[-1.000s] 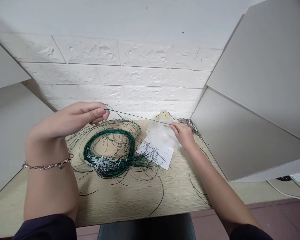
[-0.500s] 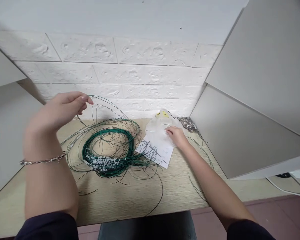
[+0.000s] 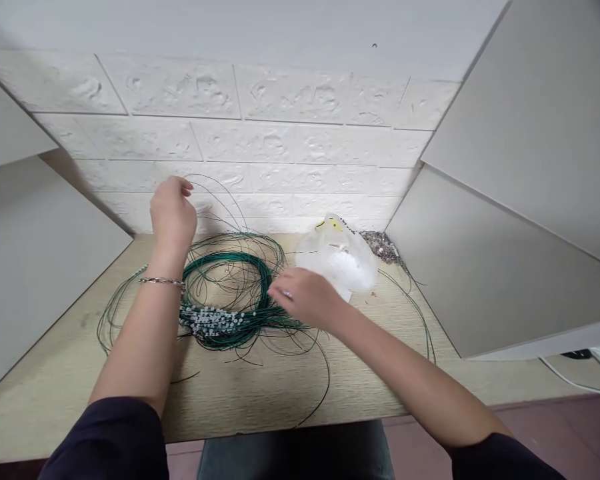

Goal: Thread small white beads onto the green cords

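Note:
My left hand (image 3: pixel 173 212) is raised behind the left side of the coil. Its fingers are bent closed around thin green cords (image 3: pixel 219 183) that arch down to the table. A thick coil of green cord (image 3: pixel 265 273) lies below, with a cluster of small white beads (image 3: pixel 213 321) along its front. Over the coil's right side hovers my right hand (image 3: pixel 307 297), fingertips pinched together; anything between them is too small to make out. Behind it stands a clear plastic bag (image 3: pixel 360 267) holding small white pieces.
A heap of dark scraps (image 3: pixel 380 245) sits at the back right against a grey panel (image 3: pixel 460 267). Loose cords (image 3: pixel 415 310) trail along the right side of the wooden table (image 3: pixel 260 400). A white brick-patterned wall (image 3: pixel 275 143) closes off the back.
My right hand has left the plastic bag and come left and nearer, over the coil. My left hand has shifted right, still with the cords. The white paper is now mostly covered.

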{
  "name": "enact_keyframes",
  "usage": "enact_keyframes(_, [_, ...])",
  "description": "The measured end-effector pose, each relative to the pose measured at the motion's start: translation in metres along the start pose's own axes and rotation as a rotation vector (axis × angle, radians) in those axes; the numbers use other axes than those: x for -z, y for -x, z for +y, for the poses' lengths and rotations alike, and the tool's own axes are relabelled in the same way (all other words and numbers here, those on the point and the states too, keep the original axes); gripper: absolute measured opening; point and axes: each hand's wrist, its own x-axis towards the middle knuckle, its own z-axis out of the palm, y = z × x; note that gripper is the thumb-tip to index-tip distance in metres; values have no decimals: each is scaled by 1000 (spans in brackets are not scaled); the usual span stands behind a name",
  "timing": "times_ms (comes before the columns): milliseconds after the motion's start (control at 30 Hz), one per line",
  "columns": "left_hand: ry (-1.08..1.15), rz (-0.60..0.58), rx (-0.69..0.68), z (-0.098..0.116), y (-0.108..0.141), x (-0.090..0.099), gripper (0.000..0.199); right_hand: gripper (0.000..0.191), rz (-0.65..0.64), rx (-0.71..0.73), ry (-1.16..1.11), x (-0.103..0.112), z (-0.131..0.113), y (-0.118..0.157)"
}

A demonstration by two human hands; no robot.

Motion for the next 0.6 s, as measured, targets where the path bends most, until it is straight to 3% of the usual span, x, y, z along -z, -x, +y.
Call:
enact_keyframes(67, [-151, -256, 40, 0, 4, 3, 33, 30, -88, 96, 16, -17, -10, -6])
enact_keyframes(133, [-261, -378, 45, 4, 11, 8, 45, 28, -151, 117, 48, -33, -13, -11])
enact_keyframes(200, [-282, -295, -34, 11, 19, 14, 56, 23, -177, 121, 28, -45, -11, -13])
enact_keyframes(300, [-192, -122, -169, 26, 26, 27, 54, 19, -132, 107, -113, -52, -6, -14])
enact_keyframes(367, [-132, -161, -225, 35, 28, 36, 48, 19, -46, 76, -237, -48, -2, -13])
enact_keyframes(433, [-51, -381, -301, 45, 29, 44, 44, 18, 76, 37, -358, -41, 1, -13])
enact_keyframes(533, [105, -910, -457, 55, 32, 50, 45, 14, 275, -29, -490, -27, 8, -14])
enact_keyframes(600, [128, -1093, -518, 57, 33, 48, 43, 13, 372, -65, -513, -20, 14, -15])
